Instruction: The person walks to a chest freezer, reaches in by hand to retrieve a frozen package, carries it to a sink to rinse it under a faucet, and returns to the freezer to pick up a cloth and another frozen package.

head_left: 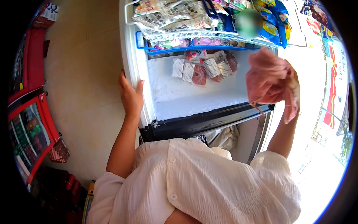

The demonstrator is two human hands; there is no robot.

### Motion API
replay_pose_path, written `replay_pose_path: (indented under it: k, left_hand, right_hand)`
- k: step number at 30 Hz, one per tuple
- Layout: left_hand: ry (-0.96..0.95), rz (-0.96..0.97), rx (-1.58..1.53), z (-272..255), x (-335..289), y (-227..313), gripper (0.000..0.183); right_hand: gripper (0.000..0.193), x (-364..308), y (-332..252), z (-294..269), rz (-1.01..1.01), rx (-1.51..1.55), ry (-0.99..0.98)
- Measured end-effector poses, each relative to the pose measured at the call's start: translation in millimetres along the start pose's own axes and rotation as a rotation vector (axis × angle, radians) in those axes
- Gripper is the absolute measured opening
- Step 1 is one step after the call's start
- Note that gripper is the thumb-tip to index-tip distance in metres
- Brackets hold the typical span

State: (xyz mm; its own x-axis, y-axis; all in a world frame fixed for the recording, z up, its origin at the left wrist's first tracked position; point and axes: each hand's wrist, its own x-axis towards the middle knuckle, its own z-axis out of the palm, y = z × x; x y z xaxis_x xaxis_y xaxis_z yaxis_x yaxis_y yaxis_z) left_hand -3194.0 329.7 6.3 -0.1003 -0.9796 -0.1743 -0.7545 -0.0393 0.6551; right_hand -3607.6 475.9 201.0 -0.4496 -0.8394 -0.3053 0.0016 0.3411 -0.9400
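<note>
Well, the freezer (134,56) stands open; a wire basket (179,37) spans its far end; the pink cloth (266,76) hangs at its right side, the right hand (294,83) clamped on it; the left hand (130,98) rests on the left rim, thumb and fingers apart; small packets (212,68) lie inside.

L hand (131,98) rests w/ thumb & fingers spread on freezer's (133,56) white side edge; R hand (295,86) holds bunched pink cloth (266,80) nr opp. side. Sm. pkts (199,71) lie in frosty interior; wire basket (179,35) beyond, full of bagged goods (175,16).
</note>
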Motion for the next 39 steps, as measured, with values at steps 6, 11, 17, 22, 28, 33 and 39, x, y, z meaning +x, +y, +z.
replay_pose_path:
  k: [6, 11, 17, 22, 28, 33, 39]
  left_hand:
    - [-0.020, 0.058, -0.007, 6.3, -2.2, -1.0, 0.071]
    - [-0.027, -0.015, 0.051, 5.7, -3.2, 0.8, 0.070]
    - [-0.029, -0.013, 0.090, 7.2, -2.0, 6.4, 0.069]
    - [-0.018, 0.042, 0.136, 7.9, -1.7, 6.1, 0.070]
    - [-0.023, 0.616, 0.287, -2.7, -9.8, 10.1, 0.069]
    - [-0.629, 0.796, -0.111, 42.3, -25.8, 105.4, 0.097]
    - [-0.620, 0.546, -0.155, 64.1, -2.0, 103.5, 0.035]
  right_hand:
    - [0.028, 4.0, 163.4, -82.6, 0.331, -1.258, 0.167]
    - [0.029, 49.2, 251.2, -84.2, 0.418, -1.707, -0.046]
    - [0.027, 78.2, 294.9, -84.8, 0.518, -1.530, 0.013]
    - [0.034, 81.6, 275.3, -65.5, 0.726, -1.373, -0.010]
    - [0.038, 59.8, 214.4, 1.6, 0.839, -0.501, -0.199]
    - [0.047, 27.7, 175.5, 91.3, 0.617, 0.096, -0.501]
    - [0.048, 101.8, 346.2, 58.4, -0.591, -0.921, -0.442]
